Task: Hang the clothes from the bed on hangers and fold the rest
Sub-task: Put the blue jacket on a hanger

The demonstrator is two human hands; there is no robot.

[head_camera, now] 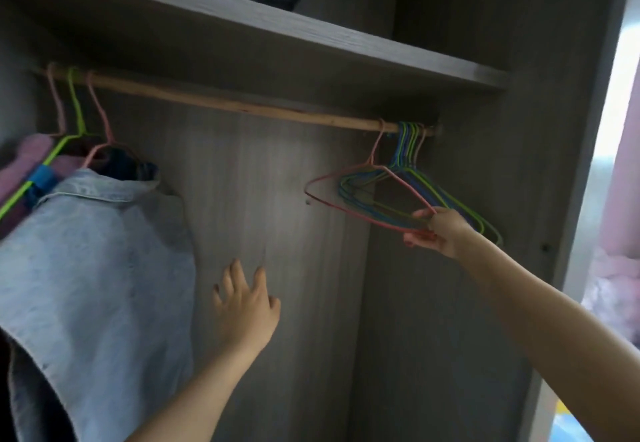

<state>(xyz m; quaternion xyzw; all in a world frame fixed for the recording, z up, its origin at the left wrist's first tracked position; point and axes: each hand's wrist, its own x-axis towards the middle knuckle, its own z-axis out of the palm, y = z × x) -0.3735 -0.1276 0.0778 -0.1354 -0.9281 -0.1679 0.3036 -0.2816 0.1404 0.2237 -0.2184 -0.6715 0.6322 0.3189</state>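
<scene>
Pinching the near right corner of the pink wire hanger point(367, 195) with the right hand point(438, 230), thumb and fingers clamped on its bottom bar, probably to peel it off the bunch of blue and green wire hangers point(415, 178) crowded at the right end of the wooden rod point(242, 103). Hovering with the left hand point(246, 306) mid-wardrobe, fingers apart and gripping nothing, just right of the pale blue denim shirt point(97, 251) already hung at left. Reading the hanger as hook up over the rod, long axis left-right, dipping toward the gripped right end.
</scene>
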